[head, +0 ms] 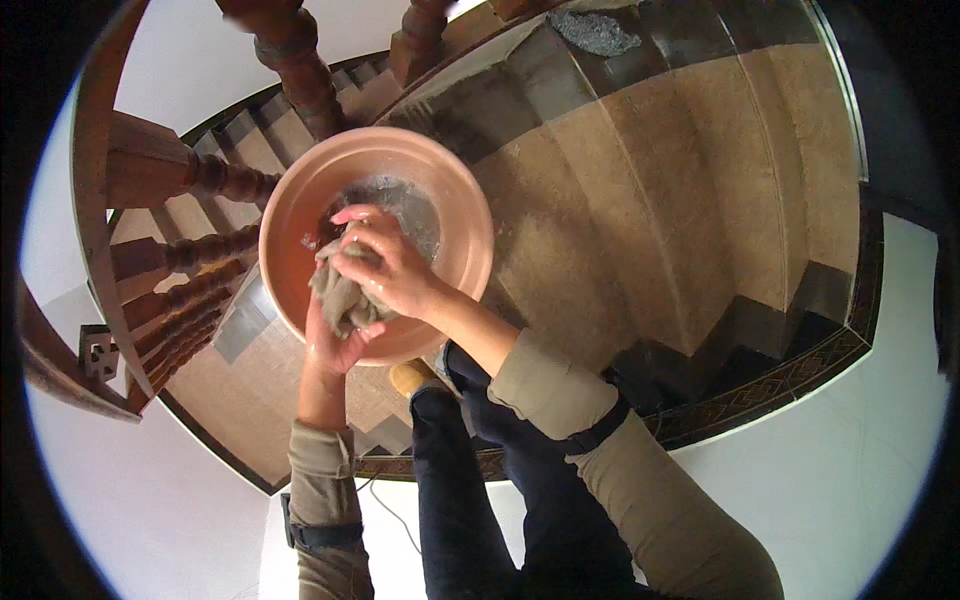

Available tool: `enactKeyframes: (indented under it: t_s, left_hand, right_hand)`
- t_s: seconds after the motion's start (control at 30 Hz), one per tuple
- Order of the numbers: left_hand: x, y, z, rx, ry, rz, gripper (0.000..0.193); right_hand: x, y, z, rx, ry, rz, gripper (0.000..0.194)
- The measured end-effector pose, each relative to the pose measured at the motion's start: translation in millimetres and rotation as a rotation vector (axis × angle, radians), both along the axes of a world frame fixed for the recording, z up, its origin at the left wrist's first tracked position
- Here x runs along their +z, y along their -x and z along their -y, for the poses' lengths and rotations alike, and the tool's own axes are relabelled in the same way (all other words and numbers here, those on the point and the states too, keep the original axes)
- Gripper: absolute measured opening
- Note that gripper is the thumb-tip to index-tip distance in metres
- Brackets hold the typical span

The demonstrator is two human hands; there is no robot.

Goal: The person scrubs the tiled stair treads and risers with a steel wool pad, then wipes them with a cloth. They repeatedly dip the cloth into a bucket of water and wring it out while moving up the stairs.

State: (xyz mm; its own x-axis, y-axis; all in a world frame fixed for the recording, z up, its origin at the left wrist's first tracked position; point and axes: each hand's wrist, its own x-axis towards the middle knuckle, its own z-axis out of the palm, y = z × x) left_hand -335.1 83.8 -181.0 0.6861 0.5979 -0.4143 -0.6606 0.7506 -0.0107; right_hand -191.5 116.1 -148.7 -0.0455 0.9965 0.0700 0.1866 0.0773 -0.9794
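A wet, bunched-up grey-brown cloth is pressed between my two hands over an orange plastic basin. My left hand cups it from below and the left side, and my right hand grips its upper right part, fingers curled over it. Both hands are wet. Water with some bubbles shows in the bottom of the basin. What the basin rests on is hidden.
Carved wooden balusters and a handrail stand on the left. Tiled stairs curve away on the right, with a grey mesh-like bundle on one step. My shoe is just below the basin.
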Motion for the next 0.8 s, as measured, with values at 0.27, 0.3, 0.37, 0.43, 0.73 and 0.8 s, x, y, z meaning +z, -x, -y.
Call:
enactKeyframes:
  t_s: [0.27, 0.3, 0.37, 0.43, 0.73, 0.8]
  left_hand:
    - [-14, -28, -24, -0.099, 0.083, -0.886, 0.037]
    - [-18, -24, -26, -0.136, 0.057, -0.914, 0.037]
    - [-26, -16, -24, -0.198, 0.024, -0.964, 0.037]
    - [-32, -9, -21, -0.262, -0.009, -1.019, 0.037]
    - [-35, 4, -1, -0.371, -0.094, -1.174, 0.027]
    - [-32, 5, 1, -0.634, -0.307, -1.336, 0.026]
  right_hand:
    - [-10, 34, 30, 0.028, -0.220, 0.334, 0.020]
    - [-12, 36, 28, -0.003, -0.206, 0.358, 0.021]
    - [-17, 42, 21, -0.044, -0.180, 0.408, 0.024]
    - [-23, 47, 13, -0.116, -0.189, 0.386, 0.025]
    - [-70, 47, 4, 0.010, 0.126, 0.361, 0.042]
    - [-91, 45, 2, 0.095, 0.169, 0.405, 0.042]
